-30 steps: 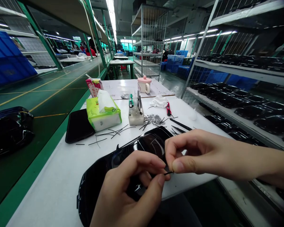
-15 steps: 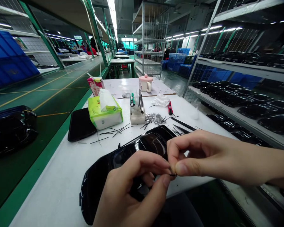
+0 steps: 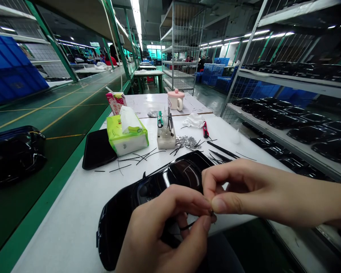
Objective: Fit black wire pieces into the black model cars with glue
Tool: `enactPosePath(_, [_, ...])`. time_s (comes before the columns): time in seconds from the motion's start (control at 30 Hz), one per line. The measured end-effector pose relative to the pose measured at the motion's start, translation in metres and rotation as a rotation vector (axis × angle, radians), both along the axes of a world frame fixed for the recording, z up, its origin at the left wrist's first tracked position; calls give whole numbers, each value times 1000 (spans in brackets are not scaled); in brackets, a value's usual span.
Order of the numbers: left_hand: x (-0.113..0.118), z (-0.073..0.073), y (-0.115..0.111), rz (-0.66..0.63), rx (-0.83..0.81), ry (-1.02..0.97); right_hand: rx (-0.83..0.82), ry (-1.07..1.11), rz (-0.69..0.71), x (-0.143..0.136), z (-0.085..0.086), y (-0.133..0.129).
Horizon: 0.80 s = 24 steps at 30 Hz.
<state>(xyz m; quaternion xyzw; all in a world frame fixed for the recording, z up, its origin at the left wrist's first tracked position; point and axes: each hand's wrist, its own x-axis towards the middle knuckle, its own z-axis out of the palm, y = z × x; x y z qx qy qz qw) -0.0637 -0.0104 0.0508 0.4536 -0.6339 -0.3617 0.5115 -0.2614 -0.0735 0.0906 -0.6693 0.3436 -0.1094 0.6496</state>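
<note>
In the left hand [image 3: 161, 227], pinched, a thin black strip [image 3: 186, 226]; in the right hand [image 3: 241, 191], pinched just beside, a tiny bit [image 3: 212, 212] too small to name. Looks like fitting both together; seems to call for a slow, steady pinch. Under and beyond the left hand, a shiny black shell [image 3: 127, 204] on the desk [image 3: 59, 212]. Below the right hand, the edge of the desk; left of both hands, bare room.

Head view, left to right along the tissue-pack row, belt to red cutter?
Glossy black shell on the green belt, flat black item, green tissue pack, whitish block, silver bits, red cutter.
</note>
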Motion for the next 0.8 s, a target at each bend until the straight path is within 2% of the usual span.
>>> enactPosePath(0.1, [-1,-1,0,-1,-27,0,15,-1,6,0,1,1])
enactPosePath(0.23, [2,2,-1,-37,15,-22,4,18,12,0,2,1])
enactPosePath(0.37, [0,2,0,27,54,81,-24,31,5,0,1,-1])
enactPosePath(0.5, [-4,-1,2,56,79,153,16,3,9,0,0,-1])
enactPosePath(0.8, [-2,1,-1,51,70,94,38,-13,-4,1,1,0])
